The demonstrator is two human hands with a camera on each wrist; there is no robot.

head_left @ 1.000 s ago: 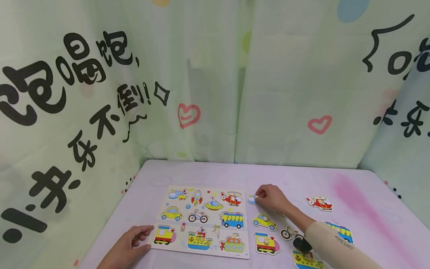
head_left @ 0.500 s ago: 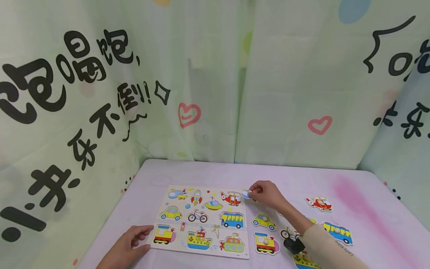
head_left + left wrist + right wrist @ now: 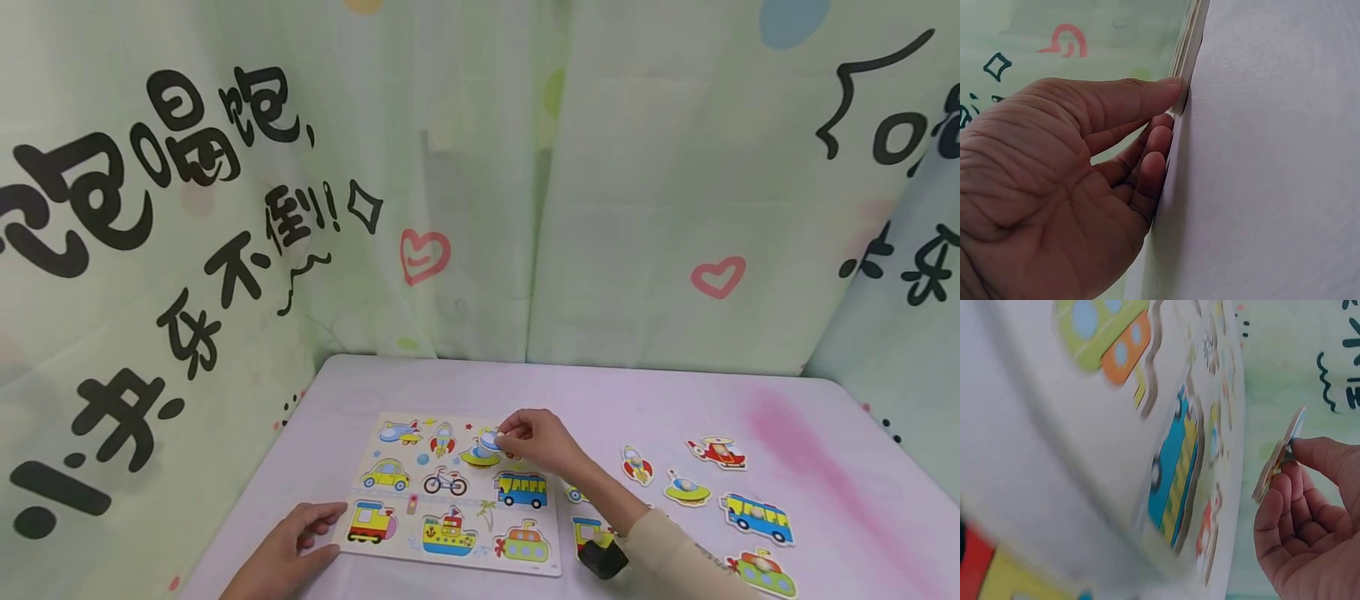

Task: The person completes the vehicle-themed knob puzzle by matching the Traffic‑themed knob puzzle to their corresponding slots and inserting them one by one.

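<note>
A wooden puzzle board [image 3: 457, 560] printed with vehicles lies on the pink table. My right hand [image 3: 525, 433] hovers over its top row near the UFO picture, pinching a small blue and white puzzle piece [image 3: 491, 440] between thumb and fingertips. The right wrist view shows that piece [image 3: 1279, 462] edge-on in the right hand [image 3: 1294, 469], clear of the board [image 3: 1175, 481]. My left hand [image 3: 315, 525] rests flat on the table, at the board's near left corner. In the left wrist view the left hand's thumb [image 3: 1169, 87] presses against the board's edge [image 3: 1192, 37].
Loose vehicle pieces lie to the right of the board: a rocket [image 3: 636, 464], a UFO [image 3: 686, 490], a helicopter [image 3: 716, 452], a bus [image 3: 756, 515] and a boat [image 3: 765, 571]. A train piece [image 3: 588, 527] is partly hidden by my right forearm. Printed curtains enclose the table.
My right hand has carried the blue piece leftward, from the table beside the board to above its top row. The rocket and UFO pieces are now uncovered. The left hand has stayed put.
</note>
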